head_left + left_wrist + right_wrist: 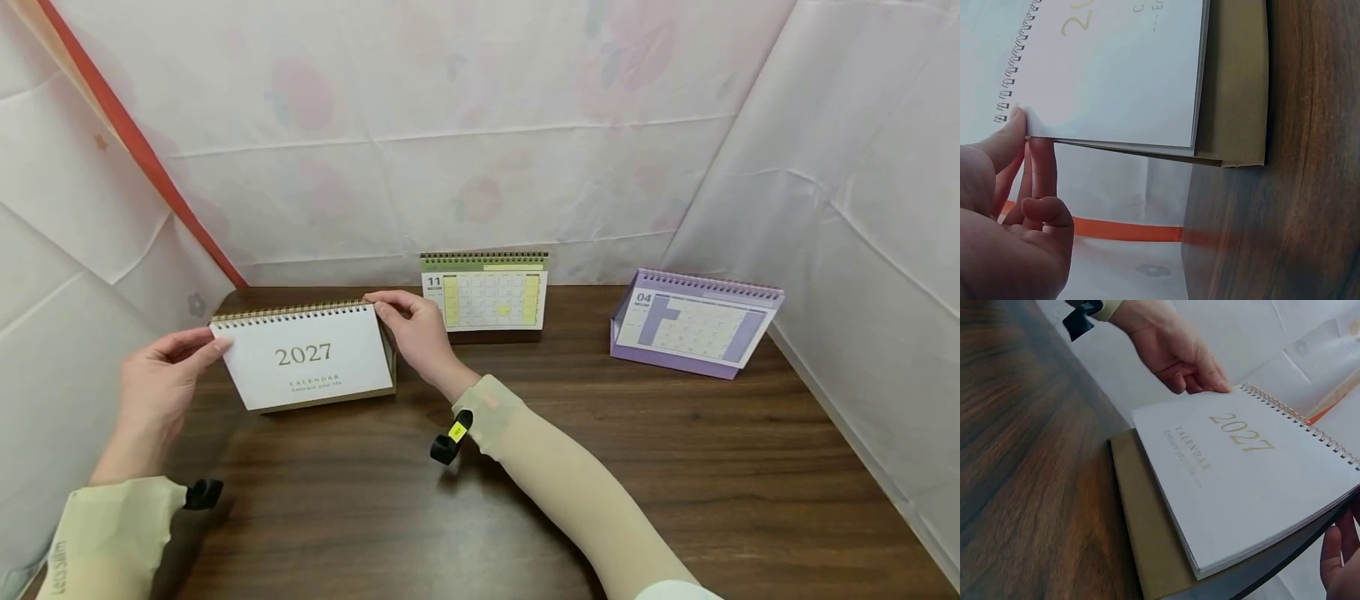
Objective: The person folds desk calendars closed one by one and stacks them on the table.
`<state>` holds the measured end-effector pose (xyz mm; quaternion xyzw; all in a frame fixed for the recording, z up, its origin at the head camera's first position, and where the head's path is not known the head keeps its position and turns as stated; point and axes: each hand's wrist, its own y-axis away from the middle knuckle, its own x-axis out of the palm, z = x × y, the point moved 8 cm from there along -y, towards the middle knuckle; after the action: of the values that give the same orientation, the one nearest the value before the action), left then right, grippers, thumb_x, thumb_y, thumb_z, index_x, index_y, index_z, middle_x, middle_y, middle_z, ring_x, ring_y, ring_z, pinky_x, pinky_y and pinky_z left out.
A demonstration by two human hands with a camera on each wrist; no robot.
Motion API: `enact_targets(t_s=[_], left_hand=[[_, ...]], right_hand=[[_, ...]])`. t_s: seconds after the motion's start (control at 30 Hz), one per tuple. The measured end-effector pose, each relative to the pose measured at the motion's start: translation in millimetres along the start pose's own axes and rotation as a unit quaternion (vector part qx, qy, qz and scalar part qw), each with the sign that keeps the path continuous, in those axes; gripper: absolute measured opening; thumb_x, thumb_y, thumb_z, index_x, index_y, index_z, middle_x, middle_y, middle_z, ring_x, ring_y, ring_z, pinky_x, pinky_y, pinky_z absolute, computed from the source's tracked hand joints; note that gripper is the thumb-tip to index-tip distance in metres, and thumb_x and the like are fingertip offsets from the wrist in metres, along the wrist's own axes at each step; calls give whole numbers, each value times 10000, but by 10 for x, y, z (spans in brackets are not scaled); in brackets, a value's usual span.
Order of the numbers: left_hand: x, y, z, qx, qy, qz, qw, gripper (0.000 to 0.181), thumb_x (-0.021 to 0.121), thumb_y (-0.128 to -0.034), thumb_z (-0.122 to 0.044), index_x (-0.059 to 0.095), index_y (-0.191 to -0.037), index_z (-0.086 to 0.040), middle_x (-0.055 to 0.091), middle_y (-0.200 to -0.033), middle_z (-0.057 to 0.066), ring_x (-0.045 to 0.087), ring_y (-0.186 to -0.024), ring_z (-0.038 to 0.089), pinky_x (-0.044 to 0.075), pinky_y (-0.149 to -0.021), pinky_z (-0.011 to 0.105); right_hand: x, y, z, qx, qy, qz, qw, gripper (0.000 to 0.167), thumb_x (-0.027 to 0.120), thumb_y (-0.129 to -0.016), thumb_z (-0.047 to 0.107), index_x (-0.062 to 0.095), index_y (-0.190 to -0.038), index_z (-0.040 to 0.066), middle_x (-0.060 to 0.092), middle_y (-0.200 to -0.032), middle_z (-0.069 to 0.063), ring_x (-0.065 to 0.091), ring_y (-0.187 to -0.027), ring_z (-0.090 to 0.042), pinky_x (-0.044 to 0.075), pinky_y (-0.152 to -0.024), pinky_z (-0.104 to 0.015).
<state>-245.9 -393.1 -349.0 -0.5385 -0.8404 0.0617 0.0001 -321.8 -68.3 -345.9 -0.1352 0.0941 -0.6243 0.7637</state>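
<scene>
A white desk calendar (303, 354) printed "2027" in gold stands at the left of the table, its gold spiral binding along the top and a brown cardboard base (1132, 506) beneath. My left hand (159, 379) pinches its upper left corner, thumb on the front page and fingers behind, as the left wrist view shows. At the upper right corner my right hand (420, 333) pinches the calendar by the end of the binding. Only some fingers (1332, 550) of the right hand show in the right wrist view.
A green and yellow desk calendar (495, 300) marked 11 stands at the back middle of the wooden table (525, 500). To the right is a purple desk calendar (693, 325) marked 04, turned at an angle. White curtains (450, 150) enclose the table's back and sides.
</scene>
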Motion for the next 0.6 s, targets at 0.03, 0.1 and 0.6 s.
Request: enact_targets(t_s=[0.03, 0.1, 0.6], left_hand=[[-5, 0, 2, -7, -155, -22, 9999, 223, 849, -796, -113, 795, -1012, -129, 690, -864, -140, 561, -851, 46, 469, -653, 87], [-11, -5, 10, -22, -330, -37, 9994, 216, 849, -801, -146, 795, -1011, -148, 684, -865, -148, 545, -853, 55, 462, -640, 91], [16, -72, 110, 18, -1301, 86, 9915, 325, 799, -859, -249, 767, -1147, -102, 663, -972, -258, 541, -1098, 15, 435, -750, 65]], right_hand=[[-8, 5, 0, -16, -10, 0, 10000, 147, 647, -985, 143, 747, -1091, 127, 718, -1077, 59, 631, -970, -51, 505, -798, -239], [-25, 11, -9, -25, -56, -20, 10000, 123, 652, -985, 164, 710, -1073, 101, 718, -1064, 37, 634, -979, -54, 501, -836, -248], [-56, 43, -152, 208, 906, 548, 9942, 208, 708, -949, 228, 775, -1090, 92, 714, -1154, 57, 630, -1063, -25, 511, -850, -215]])
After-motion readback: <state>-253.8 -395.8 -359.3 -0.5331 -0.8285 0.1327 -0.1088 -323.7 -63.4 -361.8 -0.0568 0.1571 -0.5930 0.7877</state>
